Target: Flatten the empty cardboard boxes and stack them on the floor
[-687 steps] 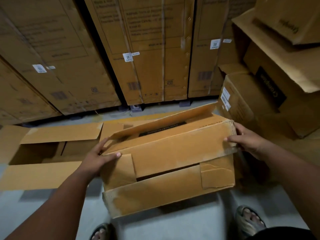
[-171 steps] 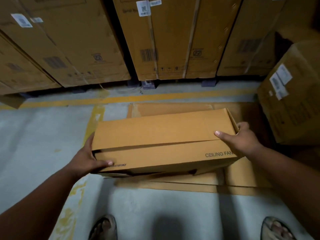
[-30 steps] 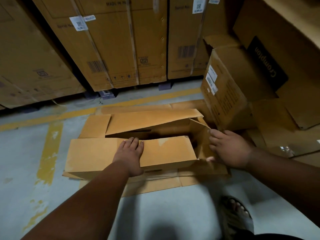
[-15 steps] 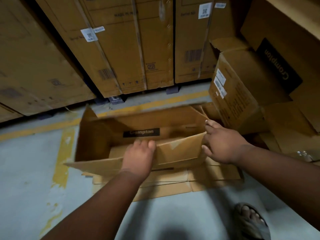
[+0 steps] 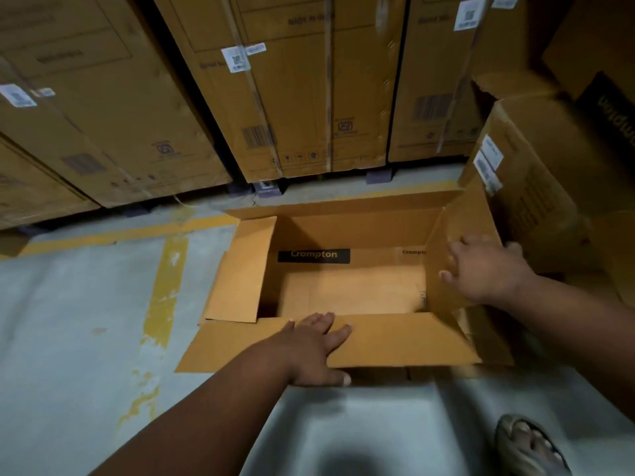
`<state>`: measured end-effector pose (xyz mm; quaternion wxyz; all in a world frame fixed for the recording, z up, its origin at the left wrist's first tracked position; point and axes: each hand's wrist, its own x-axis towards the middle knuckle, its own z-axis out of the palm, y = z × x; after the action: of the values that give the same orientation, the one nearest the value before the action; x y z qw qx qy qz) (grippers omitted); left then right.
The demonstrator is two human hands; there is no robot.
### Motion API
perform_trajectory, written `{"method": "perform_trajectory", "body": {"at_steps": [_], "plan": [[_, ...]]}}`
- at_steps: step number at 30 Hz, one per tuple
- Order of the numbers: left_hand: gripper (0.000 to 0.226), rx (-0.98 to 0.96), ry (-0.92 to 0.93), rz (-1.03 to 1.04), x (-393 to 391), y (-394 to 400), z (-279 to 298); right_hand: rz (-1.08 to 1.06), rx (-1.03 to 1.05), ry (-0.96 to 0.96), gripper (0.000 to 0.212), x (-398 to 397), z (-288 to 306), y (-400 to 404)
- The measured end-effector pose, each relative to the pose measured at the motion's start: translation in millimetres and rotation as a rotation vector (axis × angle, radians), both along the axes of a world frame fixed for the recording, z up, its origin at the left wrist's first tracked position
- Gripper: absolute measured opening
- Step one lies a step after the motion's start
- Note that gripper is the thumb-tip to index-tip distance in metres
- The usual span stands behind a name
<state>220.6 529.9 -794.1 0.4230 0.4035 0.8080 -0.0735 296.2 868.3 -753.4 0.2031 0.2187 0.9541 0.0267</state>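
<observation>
An open brown cardboard box (image 5: 350, 290) marked "Crompton" sits on the floor with its four top flaps spread and nothing inside. My left hand (image 5: 314, 348) lies flat on the near flap (image 5: 405, 341), fingers straight, thumb at the flap's front edge. My right hand (image 5: 481, 269) presses with spread fingers against the inner face of the right flap (image 5: 460, 221), which stands tilted outward. Flattened cardboard (image 5: 491, 341) lies under the box and shows at its near right corner.
Tall strapped cartons (image 5: 295, 91) on pallets line the back. More cartons (image 5: 549, 173) are piled at the right, close to the open box. Yellow lines (image 5: 165, 290) mark the grey floor at left. My sandalled foot (image 5: 529, 448) is at the bottom right.
The box, shut 5.7 s ago, now has its flaps fully spread. My left hand pushed the near flap down flat; my right hand moved from the box's end onto the right flap.
</observation>
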Motion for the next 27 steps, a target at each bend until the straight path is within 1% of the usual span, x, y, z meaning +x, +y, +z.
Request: {"method": "perform_trajectory", "body": {"at_steps": [1,4,6,7,8,9,10,11,12,13,15,17,19,20,21,22,23,25,26,27], "plan": [[0.099,0.026,0.004,0.043,-4.4,-5.1,-0.9,0.024,0.057,0.006,0.050,-4.3,-0.4,-1.3],[0.112,0.054,0.062,0.226,-19.8,-20.3,-0.2,0.059,0.111,0.065,0.060,-17.7,-4.3,-4.1],[0.114,0.082,0.046,0.393,-30.7,-28.7,2.6,0.024,0.128,0.092,0.080,-30.7,-10.7,-4.0],[0.110,0.083,0.020,0.494,-36.1,-33.0,2.4,-0.013,0.103,0.107,0.092,-38.1,-12.8,-3.2],[0.106,0.064,0.035,0.550,-42.2,-38.4,1.0,-0.055,0.056,0.127,0.101,-45.2,-15.5,-2.4],[0.103,0.026,0.112,0.531,-48.6,-44.5,-1.2,-0.101,0.006,0.141,0.108,-52.2,-17.6,0.3],[0.100,-0.035,0.230,0.460,-53.6,-50.7,-3.7,-0.138,-0.019,0.150,0.113,-59.2,-19.6,4.7],[0.093,-0.083,0.352,0.399,-58.1,-56.6,-7.5,-0.163,-0.021,0.158,0.115,-65.9,-21.1,10.5],[0.084,-0.097,0.472,0.389,-62.2,-61.5,-11.3,-0.179,-0.007,0.177,0.115,-71.7,-21.7,16.2],[0.079,-0.091,0.574,0.423,-66.8,-66.6,-14.7,-0.193,0.007,0.211,0.111,-76.5,-23.7,22.5],[0.079,-0.091,0.709,0.552,-74.8,-77.0,-13.5,-0.208,0.022,0.280,0.105,-82.9,-28.0,31.4],[0.084,-0.120,0.804,0.687,-85.0,-97.4,-17.0,-0.222,0.004,0.296,0.110,-90.2,-28.6,36.5],[0.089,-0.149,0.819,0.838,-94.9,-123.4,-23.1,-0.252,-0.029,0.286,0.116,-98.7,-24.1,37.4],[0.088,-0.165,0.801,0.928,-99.6,-136.4,-26.7,-0.262,-0.042,0.267,0.113,-102.4,-21.5,37.5],[0.086,-0.164,0.767,1.035,-106.1,-149.5,-33.5,-0.259,-0.050,0.235,0.104,-106.3,-19.2,38.2],[0.087,-0.152,0.713,1.149,-112.6,-160.9,-40.4,-0.239,-0.048,0.202,0.091,-109.2,-17.1,38.0],[0.093,-0.129,0.633,1.247,-118.5,-169.1,-45.7,-0.211,-0.039,0.182,0.074,-112.0,-15.8,37.0],[0.108,-0.069,0.504,1.333,-126.9,-179.3,-55.4,-0.153,-0.025,0.181,0.045,-118.1,-15.2,32.1],[0.112,-0.028,0.439,1.344,-129.5,-180.4,-59.0,-0.112,-0.016,0.173,0.038,-120.1,-17.0,28.8],[0.115,0.021,0.378,1.344,-131.4,-179.6,-61.7,-0.081,-0.009,0.157,0.037,-121.5,-18.9,25.7]]}}
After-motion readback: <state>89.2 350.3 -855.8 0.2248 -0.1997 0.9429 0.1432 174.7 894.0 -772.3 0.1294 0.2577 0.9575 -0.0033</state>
